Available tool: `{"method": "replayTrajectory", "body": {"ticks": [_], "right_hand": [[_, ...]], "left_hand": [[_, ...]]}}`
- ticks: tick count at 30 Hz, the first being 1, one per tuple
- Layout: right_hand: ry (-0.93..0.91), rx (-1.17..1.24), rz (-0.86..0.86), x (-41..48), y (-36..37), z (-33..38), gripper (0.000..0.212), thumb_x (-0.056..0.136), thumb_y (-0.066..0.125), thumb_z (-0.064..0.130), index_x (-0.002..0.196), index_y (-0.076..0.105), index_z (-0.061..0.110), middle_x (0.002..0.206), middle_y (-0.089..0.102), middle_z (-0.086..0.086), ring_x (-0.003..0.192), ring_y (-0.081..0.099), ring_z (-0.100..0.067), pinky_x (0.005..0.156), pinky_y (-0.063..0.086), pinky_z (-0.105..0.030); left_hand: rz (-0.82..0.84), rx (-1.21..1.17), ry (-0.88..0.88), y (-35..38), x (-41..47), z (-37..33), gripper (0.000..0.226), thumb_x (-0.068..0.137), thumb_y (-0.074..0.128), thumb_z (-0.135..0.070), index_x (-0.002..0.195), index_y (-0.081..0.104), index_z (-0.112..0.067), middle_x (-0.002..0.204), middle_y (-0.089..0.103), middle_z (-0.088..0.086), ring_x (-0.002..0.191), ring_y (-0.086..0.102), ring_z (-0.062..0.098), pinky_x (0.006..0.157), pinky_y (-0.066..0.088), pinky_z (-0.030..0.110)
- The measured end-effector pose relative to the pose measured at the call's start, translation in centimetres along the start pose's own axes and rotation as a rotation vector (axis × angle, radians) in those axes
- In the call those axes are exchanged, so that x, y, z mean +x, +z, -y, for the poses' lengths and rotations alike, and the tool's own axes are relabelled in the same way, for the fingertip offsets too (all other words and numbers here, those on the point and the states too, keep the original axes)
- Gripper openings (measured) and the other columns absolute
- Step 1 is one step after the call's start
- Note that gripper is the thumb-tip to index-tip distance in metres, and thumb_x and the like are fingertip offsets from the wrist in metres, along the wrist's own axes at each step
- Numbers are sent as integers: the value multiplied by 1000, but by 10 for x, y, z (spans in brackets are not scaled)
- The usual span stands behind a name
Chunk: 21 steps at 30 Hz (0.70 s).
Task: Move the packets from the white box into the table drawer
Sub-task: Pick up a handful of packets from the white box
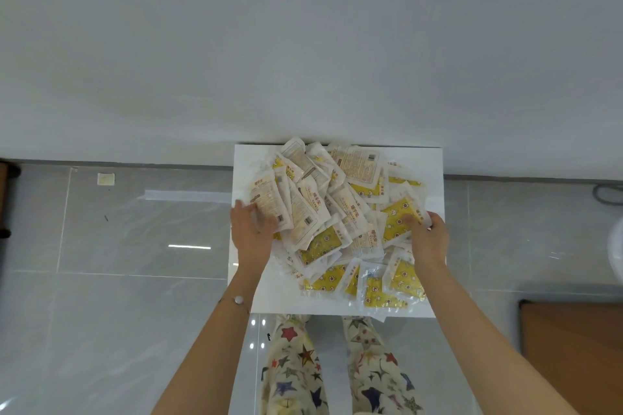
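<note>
Both hands (340, 232) grip yellow-and-white packets (332, 212), print unreadable

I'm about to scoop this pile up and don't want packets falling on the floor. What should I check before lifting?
1. Left hand on the packets: ok, fingers at the pile's left edge.
2. Right hand on the pile: ok, at its right edge.
3. Both hands closed around a bundle: cannot tell.
4. Loose packets near the white surface's front edge: not ok, several lie outside both hands.
5. Drawer open and ready: cannot tell, not visible.
</note>
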State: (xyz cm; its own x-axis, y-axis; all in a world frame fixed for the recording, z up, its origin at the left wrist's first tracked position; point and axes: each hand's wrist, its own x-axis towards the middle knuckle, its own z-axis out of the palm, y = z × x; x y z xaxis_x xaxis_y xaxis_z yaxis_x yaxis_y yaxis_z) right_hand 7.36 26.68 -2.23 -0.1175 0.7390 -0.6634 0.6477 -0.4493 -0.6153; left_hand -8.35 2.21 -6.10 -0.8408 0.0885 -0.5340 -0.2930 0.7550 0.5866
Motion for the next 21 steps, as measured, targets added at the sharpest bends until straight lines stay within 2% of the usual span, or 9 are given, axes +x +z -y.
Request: {"method": "replayTrajectory", "body": {"ticks": [3,5,7,11,13,16,18,21], "right_hand": [[34,36,-9,0,-3,-5,21,88,64,10,108,59,9,96,63,-6,87,61,-25,68,47,-29],[79,56,-29,-2,-5,-8,22,90,62,12,111,54,13,101,60,-4,90,58,-23,74,45,-33],[122,69,-46,-4,-8,-12,31,91,62,15,120,51,14,109,58,-3,96,56,-22,81,44,-36],[143,91,-59,-7,-14,-18,46,90,63,17,133,47,15,122,59,-7,107,59,-26,85,49,-40],[151,102,-42,-7,-15,-16,48,90,65,17,133,45,15,117,58,-4,101,59,-24,81,48,-38],[154,96,30,-7,-15,-13,49,86,69,14,129,47,16,112,59,-3,98,60,-24,79,48,-38],[163,60,43,-5,-14,-12,49,83,71,12,127,49,15,112,60,-4,97,60,-25,78,48,-38],[179,48,44,-4,-15,-12,49,83,71,11,127,51,14,112,61,-6,97,60,-26,79,49,-39]], "left_hand": [[12,-115,5,4,-6,1,52,86,58,-44,124,46,-10,130,49,12,125,47,32,100,44,56],[47,-194,-13,5,-13,-8,40,90,61,-26,121,44,-8,127,51,7,120,51,26,99,47,48],[46,-282,-36,6,-17,-17,38,89,63,-12,121,41,-10,126,49,4,121,49,24,100,47,44],[39,-378,-129,4,-13,-20,60,85,70,-9,131,33,-15,131,48,6,123,49,25,100,47,45],[42,-423,-170,2,-10,-21,70,82,73,-9,137,30,-15,137,46,8,123,49,24,99,47,42],[60,-458,-231,-2,-8,-25,80,80,76,-10,142,25,-14,131,48,2,115,51,19,92,45,33],[57,-454,-257,-3,-6,-25,81,77,79,-14,141,30,-14,127,51,0,113,53,19,90,46,33],[4,-404,-226,-3,-5,-25,63,73,82,-16,127,50,-13,120,60,3,106,62,22,84,54,36]]}}
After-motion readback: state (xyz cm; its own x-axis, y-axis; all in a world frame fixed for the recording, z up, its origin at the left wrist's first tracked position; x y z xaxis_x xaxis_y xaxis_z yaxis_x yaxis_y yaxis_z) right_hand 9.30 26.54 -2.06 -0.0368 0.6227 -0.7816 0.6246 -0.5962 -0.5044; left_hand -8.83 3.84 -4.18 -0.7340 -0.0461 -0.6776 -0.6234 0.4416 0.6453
